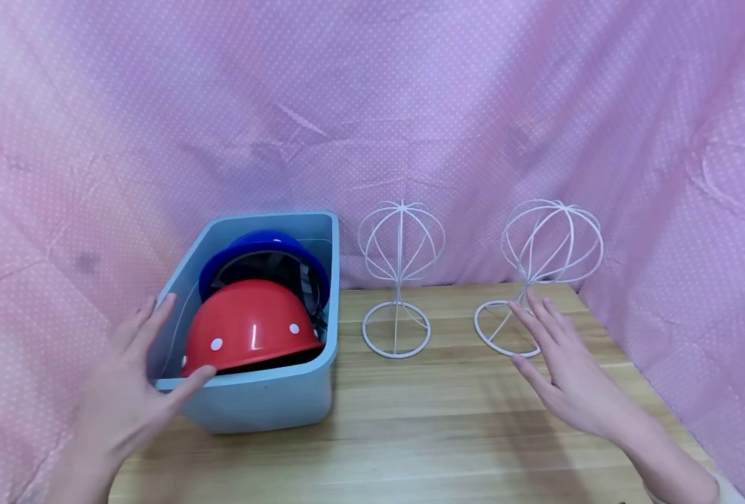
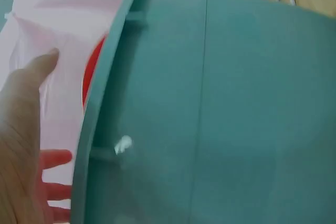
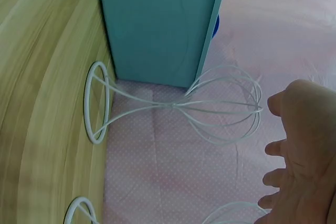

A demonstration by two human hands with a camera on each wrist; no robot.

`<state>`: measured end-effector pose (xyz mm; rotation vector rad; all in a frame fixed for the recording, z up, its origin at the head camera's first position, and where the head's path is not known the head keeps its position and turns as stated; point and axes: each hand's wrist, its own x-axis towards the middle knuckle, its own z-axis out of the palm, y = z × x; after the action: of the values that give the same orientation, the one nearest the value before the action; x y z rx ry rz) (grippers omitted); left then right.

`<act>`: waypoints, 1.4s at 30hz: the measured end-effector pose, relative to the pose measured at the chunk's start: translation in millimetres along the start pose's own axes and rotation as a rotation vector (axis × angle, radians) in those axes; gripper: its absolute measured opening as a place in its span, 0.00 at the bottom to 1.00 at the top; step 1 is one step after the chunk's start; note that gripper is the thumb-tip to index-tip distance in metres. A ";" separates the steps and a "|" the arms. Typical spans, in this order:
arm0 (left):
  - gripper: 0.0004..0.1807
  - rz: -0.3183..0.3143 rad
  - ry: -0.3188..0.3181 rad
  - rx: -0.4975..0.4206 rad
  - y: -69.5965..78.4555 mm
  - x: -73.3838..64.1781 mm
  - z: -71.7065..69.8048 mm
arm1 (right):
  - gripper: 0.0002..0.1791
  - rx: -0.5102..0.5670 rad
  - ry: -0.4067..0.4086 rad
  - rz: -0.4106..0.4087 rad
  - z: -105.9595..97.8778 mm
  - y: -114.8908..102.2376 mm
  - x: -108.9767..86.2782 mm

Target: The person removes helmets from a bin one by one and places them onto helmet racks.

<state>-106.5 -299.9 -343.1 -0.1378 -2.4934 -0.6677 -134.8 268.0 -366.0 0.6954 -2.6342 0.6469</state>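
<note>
A red hard hat (image 1: pixel 253 325) with white dots leans in the front of a blue-grey plastic bin (image 1: pixel 265 402). Behind it in the bin lies a blue hard hat (image 1: pixel 272 241), tilted so that its dark inner straps show. My left hand (image 1: pixel 127 385) is spread at the bin's left front corner, thumb over the front rim in the head view; the left wrist view shows it beside the rim, holding nothing. With fingers extended and nothing in it, my right hand (image 1: pixel 564 374) hovers over the table, overlapping the base of the right white wire stand (image 1: pixel 552 245).
Another white wire stand (image 1: pixel 400 273) with a round cage top stands upright between the bin and the right stand. All rest on a wood-grain table (image 1: pixel 410 420). Pink dotted cloth (image 1: pixel 410 105) hangs behind and along both sides.
</note>
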 end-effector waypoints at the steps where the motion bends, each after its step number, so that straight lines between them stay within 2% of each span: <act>1: 0.58 -0.009 0.024 -0.027 -5.1 -1.1 -0.2 | 0.43 0.007 0.001 -0.002 0.4 -2.1 2.2; 4: 0.58 -0.036 0.101 -0.086 -20.6 -4.5 1.1 | 0.42 0.031 0.004 -0.008 2.6 -9.2 8.6; 6: 0.58 -0.074 0.149 -0.089 -28.9 -7.5 3.1 | 0.42 0.051 0.008 -0.018 4.5 -14.1 12.8; 10: 0.58 -0.167 0.215 -0.091 -42.6 -12.3 7.9 | 0.43 0.060 0.014 -0.049 8.4 -23.2 20.8; 12: 0.57 -0.191 0.234 -0.130 -49.0 -14.9 10.4 | 0.44 0.060 0.012 -0.065 10.6 -28.4 25.6; 16: 0.51 -0.206 0.238 -0.271 -61.2 -24.1 20.4 | 0.45 0.059 -0.021 -0.097 16.5 -41.8 34.7; 18: 0.49 -0.224 0.210 -0.345 -66.1 -30.7 25.9 | 0.46 0.060 -0.045 -0.106 20.0 -49.1 39.3; 21: 0.47 -0.262 0.182 -0.397 -69.2 -38.8 32.6 | 0.48 0.063 -0.062 -0.106 24.4 -59.4 47.8; 25: 0.45 -0.269 0.196 -0.460 -68.7 -37.7 37.4 | 0.49 0.121 -0.049 -0.131 27.1 -68.6 65.2; 29: 0.44 -0.275 0.209 -0.614 -65.0 -32.0 40.6 | 0.47 0.228 -0.052 -0.186 28.6 -74.9 82.1; 32: 0.44 -0.298 0.216 -0.687 -62.9 -30.2 42.6 | 0.44 0.349 -0.041 -0.221 31.8 -79.2 94.0; 38: 0.44 -0.336 0.227 -0.586 -64.1 -32.7 42.2 | 0.36 0.718 -0.040 -0.211 42.0 -90.3 114.0; 42: 0.43 -0.355 0.265 -0.616 -63.1 -31.9 42.9 | 0.33 0.938 -0.111 -0.144 44.9 -100.2 129.3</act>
<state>-114.9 -332.6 -418.7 0.1645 -2.0007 -1.4843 -197.0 118.8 -314.5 1.1593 -2.2292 1.8633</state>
